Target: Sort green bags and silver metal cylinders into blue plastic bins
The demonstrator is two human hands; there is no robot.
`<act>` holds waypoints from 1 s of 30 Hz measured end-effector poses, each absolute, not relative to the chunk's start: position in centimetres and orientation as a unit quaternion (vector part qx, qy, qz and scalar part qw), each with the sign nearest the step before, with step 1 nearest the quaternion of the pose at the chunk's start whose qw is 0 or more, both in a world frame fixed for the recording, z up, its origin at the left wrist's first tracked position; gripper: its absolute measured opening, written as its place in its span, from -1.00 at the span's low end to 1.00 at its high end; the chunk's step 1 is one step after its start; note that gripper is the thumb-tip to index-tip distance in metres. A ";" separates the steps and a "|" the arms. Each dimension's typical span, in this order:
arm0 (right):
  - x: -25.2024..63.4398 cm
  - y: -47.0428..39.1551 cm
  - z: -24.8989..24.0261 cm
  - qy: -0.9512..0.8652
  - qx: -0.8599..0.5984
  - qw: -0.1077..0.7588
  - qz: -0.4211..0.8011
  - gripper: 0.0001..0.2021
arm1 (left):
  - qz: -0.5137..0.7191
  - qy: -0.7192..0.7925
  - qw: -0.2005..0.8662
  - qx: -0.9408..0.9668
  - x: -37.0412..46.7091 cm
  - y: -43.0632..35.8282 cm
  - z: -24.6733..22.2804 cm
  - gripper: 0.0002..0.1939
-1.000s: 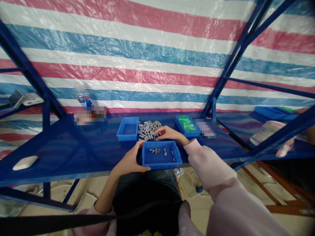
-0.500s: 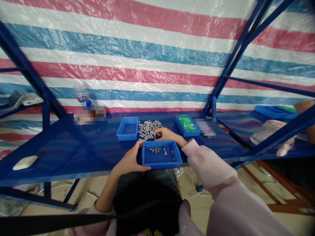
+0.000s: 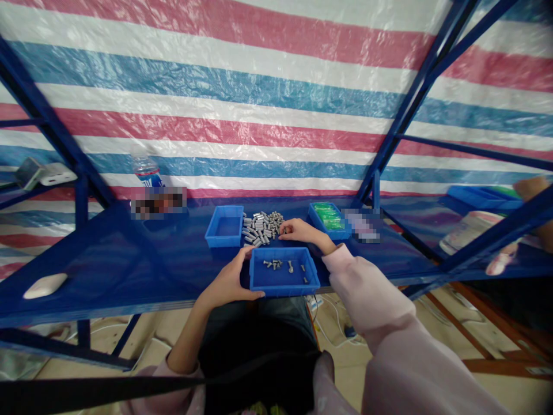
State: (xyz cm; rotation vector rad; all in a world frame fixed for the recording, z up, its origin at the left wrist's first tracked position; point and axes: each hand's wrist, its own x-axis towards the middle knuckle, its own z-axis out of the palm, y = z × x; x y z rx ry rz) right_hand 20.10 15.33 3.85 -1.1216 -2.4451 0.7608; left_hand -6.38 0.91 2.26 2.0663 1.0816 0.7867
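Note:
My left hand [image 3: 231,279] grips the left end of a blue tray [image 3: 285,285] at the table's front edge, thumb low and fingers at the upper corner. Several small metal bolts [image 3: 290,266] lie inside that tray. Beyond it a pile of metal cylinders and bolts [image 3: 259,227] rests on the table. My right hand [image 3: 298,230] is at the right side of the pile, fingers pinched together; what they hold, if anything, is too small to name. Left of the pile stands an empty blue tray [image 3: 225,225].
A blue tray with green packets [image 3: 328,216] stands behind my right hand. A bottle [image 3: 147,170] is at the back left, and a white mouse [image 3: 45,286] at the far left. Blue frame bars [image 3: 401,115] rise on both sides; another person's arm [image 3: 536,190] shows far right.
My right hand has moved a little right and away from the front tray, along the pile's edge. My left hand and the tray have stayed in place.

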 end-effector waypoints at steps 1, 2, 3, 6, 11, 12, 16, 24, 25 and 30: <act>20.3 15.4 4.0 -0.860 -0.395 0.173 0.271 -0.78 | 0.303 0.415 0.338 0.789 -6.4 0.9 2.2 0.00; 20.5 15.5 4.1 -0.858 -0.398 0.173 0.276 -0.79 | 0.305 0.417 0.342 0.785 -6.4 0.9 2.2 0.00; 20.7 15.5 4.1 -0.853 -0.405 0.170 0.282 -0.78 | 0.308 0.420 0.345 0.781 -6.3 1.0 2.1 0.00; 21.3 15.6 4.4 -0.833 -0.433 0.147 0.311 -0.74 | 0.321 0.436 0.351 0.764 -6.3 1.1 1.7 0.01; 21.7 15.4 4.6 -0.809 -0.457 0.133 0.345 -0.68 | 0.340 0.455 0.348 0.745 -6.4 1.5 1.0 0.01; 21.7 15.4 4.6 -0.805 -0.459 0.131 0.352 -0.68 | 0.342 0.456 0.350 0.743 -6.4 1.5 0.9 0.00; 21.7 15.4 4.8 -0.789 -0.467 0.113 0.382 -0.70 | 0.340 0.461 0.351 0.741 -6.4 1.5 0.8 0.01; 22.6 15.4 5.4 -0.762 -0.541 0.059 0.350 -0.70 | 0.335 0.461 0.344 0.746 -6.4 1.5 0.8 0.01; 22.7 15.4 5.5 -0.760 -0.544 0.046 0.352 -0.70 | 0.334 0.463 0.342 0.747 -6.4 1.4 0.8 0.01; 22.7 15.4 5.5 -0.764 -0.519 0.030 0.383 -0.67 | 0.336 0.460 0.339 0.749 -6.4 1.4 0.8 0.00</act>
